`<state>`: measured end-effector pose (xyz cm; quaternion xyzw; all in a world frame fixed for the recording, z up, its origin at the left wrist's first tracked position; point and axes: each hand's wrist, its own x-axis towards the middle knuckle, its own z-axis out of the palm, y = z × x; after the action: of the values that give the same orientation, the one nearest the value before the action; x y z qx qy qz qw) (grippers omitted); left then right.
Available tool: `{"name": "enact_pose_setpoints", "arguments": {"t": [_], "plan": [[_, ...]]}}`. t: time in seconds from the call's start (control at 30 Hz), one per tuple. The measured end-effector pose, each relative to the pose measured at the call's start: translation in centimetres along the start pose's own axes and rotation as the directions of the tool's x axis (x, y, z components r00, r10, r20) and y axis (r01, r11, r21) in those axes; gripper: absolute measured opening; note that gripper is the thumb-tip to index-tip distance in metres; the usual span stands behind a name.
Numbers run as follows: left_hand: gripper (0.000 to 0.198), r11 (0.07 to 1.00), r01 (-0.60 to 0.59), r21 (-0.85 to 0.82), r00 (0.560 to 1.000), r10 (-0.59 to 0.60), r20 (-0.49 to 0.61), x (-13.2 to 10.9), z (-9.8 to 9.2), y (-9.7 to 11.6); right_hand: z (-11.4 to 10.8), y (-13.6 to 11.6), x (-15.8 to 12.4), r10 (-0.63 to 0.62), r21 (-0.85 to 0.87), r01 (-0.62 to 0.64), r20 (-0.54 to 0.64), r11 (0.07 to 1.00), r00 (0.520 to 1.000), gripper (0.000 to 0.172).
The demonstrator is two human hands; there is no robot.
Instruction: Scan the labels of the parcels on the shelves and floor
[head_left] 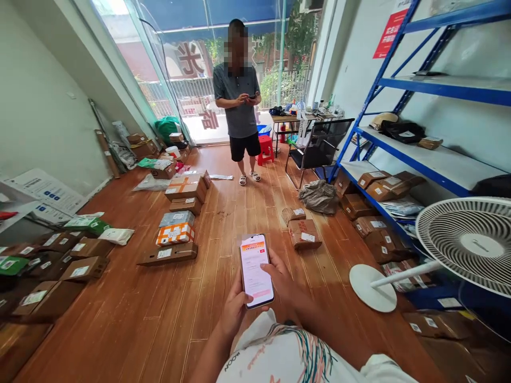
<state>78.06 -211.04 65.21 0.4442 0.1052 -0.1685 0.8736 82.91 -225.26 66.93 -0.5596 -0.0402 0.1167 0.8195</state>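
Note:
A smartphone (257,276) with a lit, pale pink screen is held upright in front of my shirt. My left hand (235,304) is wrapped round its lower left side, the thumb resting near the bottom corner of the screen. On the other side, my right hand (280,276) grips the phone's right edge, and its thumb lies over the screen at about mid-height. The fingers behind the phone are hidden. Small text on the screen is too fine to read.
Ahead stands a person (237,101) holding a phone. Parcels line the floor at left (82,268) and centre-left (187,189); two boxes (304,234) lie right of centre. A white fan (475,247) and blue shelving (419,154) stand at right, a chair (315,146) farther back.

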Motion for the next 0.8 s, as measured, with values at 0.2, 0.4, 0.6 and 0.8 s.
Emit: {"name": "enact_pose_setpoints", "arguments": {"t": [0.2,0.4,0.6,0.8], "plan": [[0.105,0.999,-0.014,-0.035,0.991,0.009,-0.137,-1.9,-3.9,1.9,5.1,3.0,2.5,0.023,-0.051,-0.019,0.087,0.999,0.996,0.027],[0.105,0.987,-0.129,-0.095,0.957,0.099,-0.274,-4.3,-7.6,3.1,10.0,5.9,3.9,0.079,-0.026,-0.076,0.204,0.997,0.976,0.032],[0.095,0.933,-0.310,-0.186,0.884,0.210,-0.418,-4.4,-9.8,4.8,13.3,6.4,7.1,0.090,-0.028,-0.086,0.416,0.996,0.905,0.033],[0.085,0.917,-0.376,-0.132,0.805,0.252,-0.537,-2.2,-12.4,7.7,15.2,3.7,11.9,-0.136,-0.175,0.243,0.469,0.954,0.872,0.050]]}}
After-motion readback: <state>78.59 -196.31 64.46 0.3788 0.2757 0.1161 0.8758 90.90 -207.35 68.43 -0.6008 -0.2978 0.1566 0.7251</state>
